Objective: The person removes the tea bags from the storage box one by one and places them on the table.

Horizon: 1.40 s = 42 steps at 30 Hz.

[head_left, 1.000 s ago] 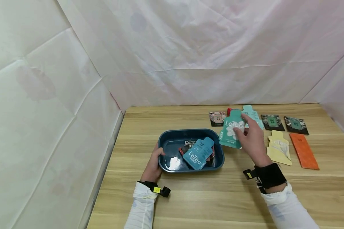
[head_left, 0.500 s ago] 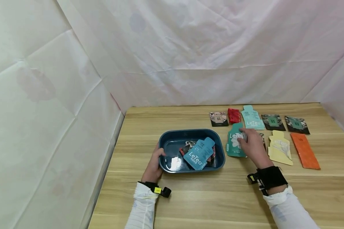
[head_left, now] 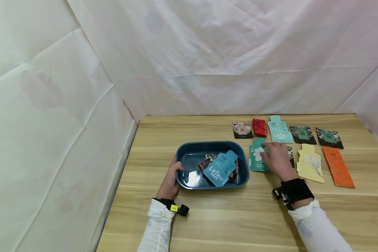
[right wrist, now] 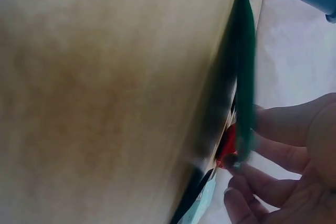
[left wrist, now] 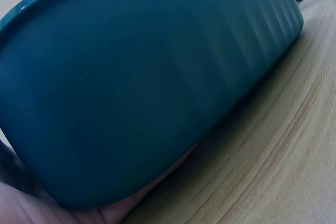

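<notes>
My left hand (head_left: pixel 170 180) grips the left end of a dark blue plastic tray (head_left: pixel 189 154), thumb on the rim and fingers beneath. In the left wrist view the tray's side (left wrist: pixel 157 77) fills most of the picture, with fingers under its bottom edge. Inside the tray, a blue LeTea packet (head_left: pixel 220 169) lies on several dark and red packets. My right hand (head_left: pixel 278 159) pinches a green LeTea packet (head_left: pixel 257 163) just right of the tray. In the right wrist view this green packet (right wrist: pixel 245 72) stands edge-on between thumb and fingers, tilted close over the table.
Along the back lie a pink-and-black packet (head_left: pixel 242 130), a red packet (head_left: pixel 259 127), a pale teal LeTea packet (head_left: pixel 280 130) and two dark green packets (head_left: pixel 303 134). A yellow packet (head_left: pixel 310 163) and an orange packet (head_left: pixel 338 167) lie right of my right hand. White cloth walls enclose the table.
My right hand has moved the green packet down towards the table and slightly right, uncovering the red packet behind it. The left hand and tray stay nearly in place.
</notes>
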Motion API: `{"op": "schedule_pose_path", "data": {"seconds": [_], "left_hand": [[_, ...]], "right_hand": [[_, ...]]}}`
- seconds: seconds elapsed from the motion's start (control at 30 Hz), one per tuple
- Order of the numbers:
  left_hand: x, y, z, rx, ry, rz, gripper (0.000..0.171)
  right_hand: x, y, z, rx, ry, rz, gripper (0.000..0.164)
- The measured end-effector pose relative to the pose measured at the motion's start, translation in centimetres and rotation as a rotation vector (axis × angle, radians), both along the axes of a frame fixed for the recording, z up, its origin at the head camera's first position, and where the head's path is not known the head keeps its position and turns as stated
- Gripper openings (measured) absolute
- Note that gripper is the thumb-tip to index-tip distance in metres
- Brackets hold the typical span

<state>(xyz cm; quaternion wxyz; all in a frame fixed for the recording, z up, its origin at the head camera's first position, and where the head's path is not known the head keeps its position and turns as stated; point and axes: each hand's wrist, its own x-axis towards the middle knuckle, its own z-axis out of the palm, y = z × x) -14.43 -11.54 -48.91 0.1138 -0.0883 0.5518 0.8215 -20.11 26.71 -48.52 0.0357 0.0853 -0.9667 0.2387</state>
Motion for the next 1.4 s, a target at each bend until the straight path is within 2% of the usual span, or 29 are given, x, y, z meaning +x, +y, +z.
{"op": "schedule_pose_path", "data": {"seconds": [0.23,0.5,0.67,0.83,0.9,1.1,1.23,1.3,1.4], "left_hand": [[-0.1,0.0,0.0,0.007,0.019,-0.01,0.089],[-0.1,0.0,-0.1,0.012,0.003,-0.007,0.092],[0.0,0.0,-0.1,0.002,0.006,-0.008,0.091],[0.0,0.0,0.1,-0.016,-0.011,0.001,0.09],[0.0,0.0,0.1,-0.025,-0.023,0.004,0.09],[-0.1,0.0,0.1,-0.02,-0.03,0.0,0.088],[-0.1,0.0,0.1,-0.003,-0.016,0.001,0.087],[-0.1,0.0,0.1,0.002,-0.013,0.004,0.087],[-0.2,0.1,0.1,0.002,-0.015,0.011,0.088]], "right_hand": [[-0.2,-0.4,-0.1,0.127,0.039,-0.008,0.031],[0.1,-1.0,0.3,0.088,0.09,-0.031,0.032],[0.5,-2.1,1.6,0.063,0.114,-0.038,0.037],[1.0,-3.7,3.5,0.012,0.206,0.02,0.037],[1.2,-4.5,4.6,-0.012,0.217,0.046,0.036],[2.1,-7.3,8.5,0.002,0.105,0.091,0.041],[2.3,-9.9,9.7,0.095,0.009,0.105,0.047],[2.1,-11.4,10.0,0.15,-0.098,0.122,0.052],[1.6,-13.6,10.0,0.255,-0.294,0.192,0.053]]}}
